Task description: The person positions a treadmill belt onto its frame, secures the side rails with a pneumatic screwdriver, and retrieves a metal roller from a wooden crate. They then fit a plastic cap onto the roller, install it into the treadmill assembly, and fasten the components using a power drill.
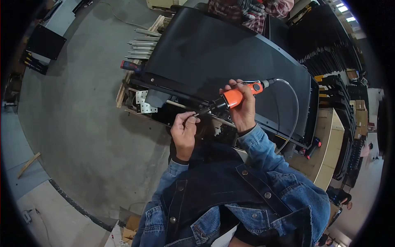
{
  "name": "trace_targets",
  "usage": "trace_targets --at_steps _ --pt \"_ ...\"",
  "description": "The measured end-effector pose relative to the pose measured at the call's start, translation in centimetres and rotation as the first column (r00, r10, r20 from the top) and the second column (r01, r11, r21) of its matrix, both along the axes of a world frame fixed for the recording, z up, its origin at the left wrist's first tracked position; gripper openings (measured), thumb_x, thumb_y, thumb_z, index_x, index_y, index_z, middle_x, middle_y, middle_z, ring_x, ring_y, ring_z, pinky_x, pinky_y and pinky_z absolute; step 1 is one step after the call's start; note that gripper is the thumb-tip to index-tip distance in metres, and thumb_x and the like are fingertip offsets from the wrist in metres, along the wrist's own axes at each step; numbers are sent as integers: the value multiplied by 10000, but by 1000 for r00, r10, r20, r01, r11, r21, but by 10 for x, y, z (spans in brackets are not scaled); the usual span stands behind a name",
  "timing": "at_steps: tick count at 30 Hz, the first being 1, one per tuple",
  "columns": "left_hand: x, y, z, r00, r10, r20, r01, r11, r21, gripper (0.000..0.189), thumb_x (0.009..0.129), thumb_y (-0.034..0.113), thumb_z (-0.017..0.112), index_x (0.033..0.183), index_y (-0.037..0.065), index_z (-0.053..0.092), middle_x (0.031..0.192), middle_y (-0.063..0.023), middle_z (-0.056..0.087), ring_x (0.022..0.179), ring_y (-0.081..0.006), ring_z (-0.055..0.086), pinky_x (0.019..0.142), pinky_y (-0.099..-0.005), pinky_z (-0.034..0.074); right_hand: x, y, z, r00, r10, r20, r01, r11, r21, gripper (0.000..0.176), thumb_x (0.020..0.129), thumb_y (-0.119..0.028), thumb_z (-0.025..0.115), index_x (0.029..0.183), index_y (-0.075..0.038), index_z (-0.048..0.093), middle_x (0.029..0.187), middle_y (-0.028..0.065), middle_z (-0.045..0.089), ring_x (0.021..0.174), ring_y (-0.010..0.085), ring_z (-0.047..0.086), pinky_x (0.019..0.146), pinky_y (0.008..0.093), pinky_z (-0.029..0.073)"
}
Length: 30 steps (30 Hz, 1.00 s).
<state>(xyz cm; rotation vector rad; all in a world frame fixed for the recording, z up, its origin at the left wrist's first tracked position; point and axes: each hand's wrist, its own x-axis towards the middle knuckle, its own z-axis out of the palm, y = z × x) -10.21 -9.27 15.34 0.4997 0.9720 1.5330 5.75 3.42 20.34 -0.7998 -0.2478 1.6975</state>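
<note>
My right hand grips an orange electric screwdriver with a grey cable trailing from its rear. The tool points left and down toward my left hand. My left fingers pinch something small at the tool's tip, too small to identify. Both hands hover over the near end of a treadmill with a wide black belt and an exposed motor bay.
Several metal rods lie on a wooden pallet at the treadmill's far left corner. A red-handled tool rests beside them. Another person in a plaid shirt and gloves stands at the far end. Stacked black frames fill the right.
</note>
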Motion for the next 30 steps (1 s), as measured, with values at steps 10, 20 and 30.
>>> trace_targets --at_steps 10,20,30 --pt "-108 46 -27 962 -179 -205 117 952 -283 178 1028 191 596 1058 17 617 792 -16 605 610 -53 478 534 -206 381 -103 21 -4 965 2 262 -39 990 136 312 878 -71 638 1167 -57 520 1050 119 641 929 252 634 934 457 535" --pt "-144 78 -52 681 -52 730 193 975 -110 237 1052 284 555 1079 49 563 872 -19 556 605 -53 434 495 -199 327 -174 34 23 893 -51 446 -191 857 479 406 827 16 702 1183 -14 510 1077 171 669 983 278 679 920 441 550" --pt "-158 91 -39 697 -96 711 252 961 -118 265 1038 367 566 948 123 514 775 32 486 554 -30 396 449 -188 272 -198 38 33 861 5 508 -354 723 594 446 821 -4 744 1186 -20 488 1078 189 659 1003 275 666 929 437 544"
